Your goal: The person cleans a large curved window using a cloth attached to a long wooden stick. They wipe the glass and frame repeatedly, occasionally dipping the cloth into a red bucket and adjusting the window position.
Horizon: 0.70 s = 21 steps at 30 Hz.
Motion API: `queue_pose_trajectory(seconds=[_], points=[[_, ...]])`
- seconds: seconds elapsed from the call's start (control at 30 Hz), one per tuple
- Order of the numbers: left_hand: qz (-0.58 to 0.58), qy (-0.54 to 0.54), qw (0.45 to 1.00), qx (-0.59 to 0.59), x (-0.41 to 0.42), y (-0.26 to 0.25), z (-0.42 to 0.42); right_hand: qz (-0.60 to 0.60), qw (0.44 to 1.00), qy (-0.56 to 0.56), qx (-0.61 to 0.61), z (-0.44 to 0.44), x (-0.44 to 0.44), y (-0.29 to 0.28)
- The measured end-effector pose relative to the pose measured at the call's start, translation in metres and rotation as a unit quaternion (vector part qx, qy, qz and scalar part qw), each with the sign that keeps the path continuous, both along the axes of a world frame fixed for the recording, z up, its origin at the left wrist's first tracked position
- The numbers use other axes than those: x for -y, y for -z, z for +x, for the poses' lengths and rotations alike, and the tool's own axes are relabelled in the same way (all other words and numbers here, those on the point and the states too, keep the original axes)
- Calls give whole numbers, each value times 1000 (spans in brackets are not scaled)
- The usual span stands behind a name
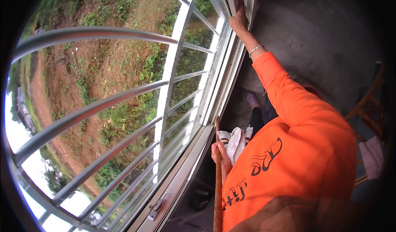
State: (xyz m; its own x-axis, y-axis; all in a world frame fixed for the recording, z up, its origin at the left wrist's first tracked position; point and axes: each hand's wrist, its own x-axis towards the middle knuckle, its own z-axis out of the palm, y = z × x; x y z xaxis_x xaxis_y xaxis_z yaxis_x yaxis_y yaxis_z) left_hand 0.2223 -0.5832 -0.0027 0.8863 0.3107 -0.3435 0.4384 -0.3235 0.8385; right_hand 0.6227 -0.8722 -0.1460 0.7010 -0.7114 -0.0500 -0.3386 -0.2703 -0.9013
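Note:
My right hand (pixel 239 20) is at the edge of the white window frame (pixel 227 74), its fingers wrapped over the frame and partly hidden. A metal bracelet (pixel 256 50) circles that wrist. Low in front of my body, my left hand (pixel 225 156) grips a long brown wooden stick (pixel 218 182). Its upper end reaches close to the frame's inner edge, and its lower end runs out of the picture. A white cloth item with dark stripes (pixel 235 142) bunches against the left hand; whether the fingers hold it too, I cannot tell.
Outside the glass stand curved metal window bars (pixel 92 108), with a planted dirt slope beyond. A window latch (pixel 157 208) sits on the lower frame. Behind me on the right are a wooden chair (pixel 365 108) and a pale cloth (pixel 371 157). The floor (pixel 294 40) is grey concrete.

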Motion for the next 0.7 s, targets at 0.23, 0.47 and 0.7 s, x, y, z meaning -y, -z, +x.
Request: queue_pose_trajectory(seconds=[0.23, 0.47, 0.7], points=[[-3, -5, 999, -49, -3, 4, -1, -52, 997, -6, -49, -4, 1, 11], [17, 2, 998, -58, -5, 1, -1, -103, 988, -85, 77, -57, -36, 22], [15, 11, 999, -35, -3, 0, 2, -101, 979, -158, 77, -107, -79, 12]])
